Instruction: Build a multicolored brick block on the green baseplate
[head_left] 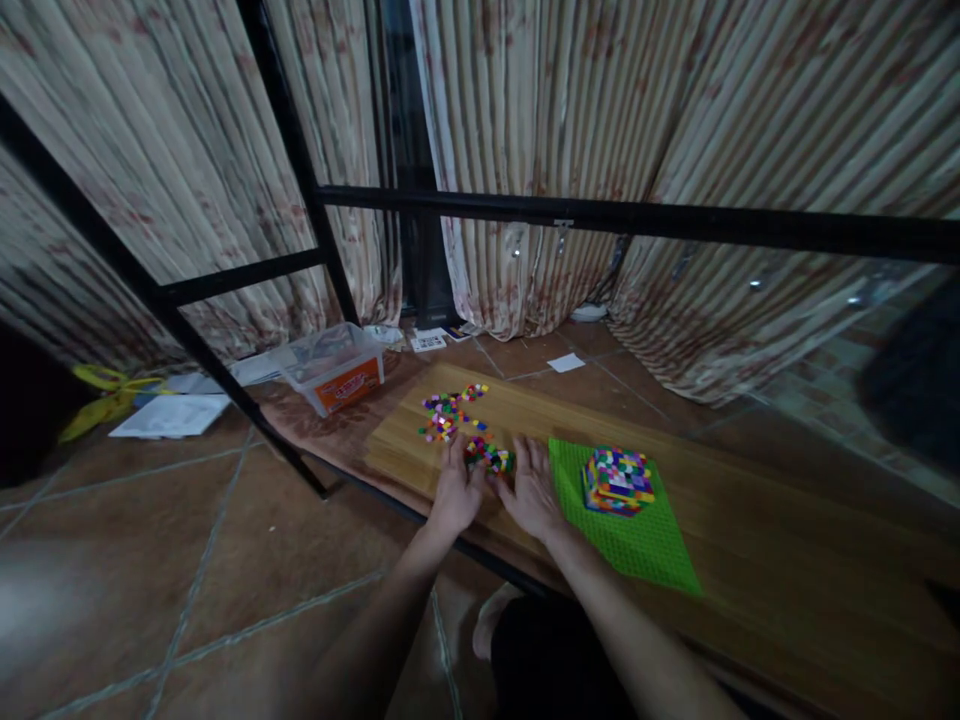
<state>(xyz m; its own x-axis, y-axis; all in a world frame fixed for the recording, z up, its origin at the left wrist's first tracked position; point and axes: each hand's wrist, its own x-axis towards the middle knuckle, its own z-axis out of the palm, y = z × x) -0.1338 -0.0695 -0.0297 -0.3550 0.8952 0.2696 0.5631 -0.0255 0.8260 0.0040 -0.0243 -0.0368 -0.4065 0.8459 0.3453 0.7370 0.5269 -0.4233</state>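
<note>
Between my two hands lies a small heap of colourful toy bricks (489, 456) on the wooden board. My left hand (457, 492) rests at the heap's left side, fingers stretched forward. On the other side my right hand (532, 490) lies with its fingers spread, touching or just beside the bricks. Behind my left hand, more loose bricks (444, 408) are scattered. To the right, a block built of many-coloured bricks (619, 481) stands on a green baseplate (652, 553). Neither hand appears to grip a brick, though the fingertips are partly hidden among them.
A clear plastic box (330, 365) with an orange label stands left of the wooden board (757, 520). A black metal rail (600, 212) crosses behind the board. Pleated curtains (540, 120) hang beyond it. A white tray (169, 414) lies on the tiled floor at the left.
</note>
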